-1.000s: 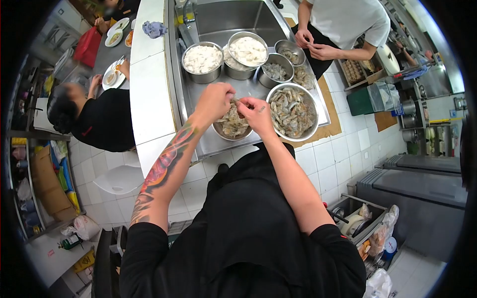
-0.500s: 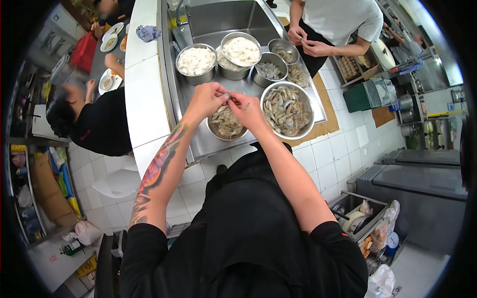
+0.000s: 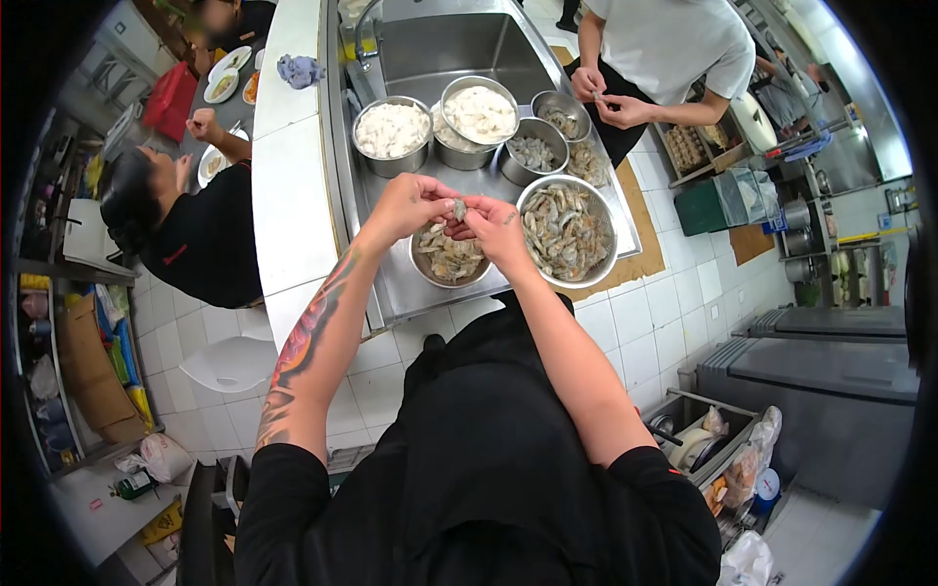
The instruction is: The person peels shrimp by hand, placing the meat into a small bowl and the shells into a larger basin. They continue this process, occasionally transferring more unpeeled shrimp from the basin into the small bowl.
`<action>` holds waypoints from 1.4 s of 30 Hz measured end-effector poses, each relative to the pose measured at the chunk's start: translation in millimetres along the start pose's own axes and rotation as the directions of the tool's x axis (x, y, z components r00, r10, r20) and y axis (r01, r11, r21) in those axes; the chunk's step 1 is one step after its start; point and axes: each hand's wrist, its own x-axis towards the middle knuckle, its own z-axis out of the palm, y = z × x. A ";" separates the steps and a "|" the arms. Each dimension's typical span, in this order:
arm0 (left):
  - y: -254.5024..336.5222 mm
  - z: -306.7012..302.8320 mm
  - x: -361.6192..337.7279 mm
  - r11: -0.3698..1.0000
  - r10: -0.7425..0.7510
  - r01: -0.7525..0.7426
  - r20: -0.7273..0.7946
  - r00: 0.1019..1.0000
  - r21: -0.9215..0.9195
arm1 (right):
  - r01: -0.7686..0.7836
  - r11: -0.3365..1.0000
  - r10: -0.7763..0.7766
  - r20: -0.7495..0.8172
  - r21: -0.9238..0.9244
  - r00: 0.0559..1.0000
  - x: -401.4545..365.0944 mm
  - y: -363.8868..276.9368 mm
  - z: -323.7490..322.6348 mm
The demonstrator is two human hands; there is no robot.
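Note:
A small grey shrimp (image 3: 459,209) is pinched between my left hand (image 3: 412,208) and my right hand (image 3: 496,229), both closed at the fingertips. Right below them is a metal bowl (image 3: 451,282) of shrimp shells or unpeeled shrimp, partly hidden by my hands. To the right of my right hand stands a larger round bowl (image 3: 613,220) heaped with grey-brown shrimp (image 3: 564,230). Behind it, a steel pot (image 3: 532,179) holds grey, peeled-looking shrimp (image 3: 532,152).
Metal pots of whitish food (image 3: 392,129) stand before the sink (image 3: 459,51). Across the counter, a person in a white shirt (image 3: 672,44) holds something small over a bowl (image 3: 562,115). On the left, seated people are beside plates; a crumpled cloth (image 3: 299,70) lies on the tiled ledge (image 3: 283,176).
My hands have shifted slightly right, and the shrimp between my fingertips now shows more clearly. At left, the seated person has raised a hand and turned their head.

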 end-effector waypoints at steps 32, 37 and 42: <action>1.0 8.7 -3.7 0.960 0.141 -0.127 -0.039 0.989 0.248 | 0.228 0.698 -0.335 -0.029 -0.679 0.942 -4.4 -10.5 9.1; 3.5 9.3 -6.1 0.936 0.183 -0.169 -0.016 0.983 0.310 | 0.248 0.540 -0.420 -0.002 -0.804 0.908 -6.6 -15.9 11.7; 8.6 10.0 -6.6 0.942 0.244 -0.228 -0.038 0.969 0.245 | 0.099 0.995 -0.092 -0.186 0.026 0.978 -4.5 -3.5 6.6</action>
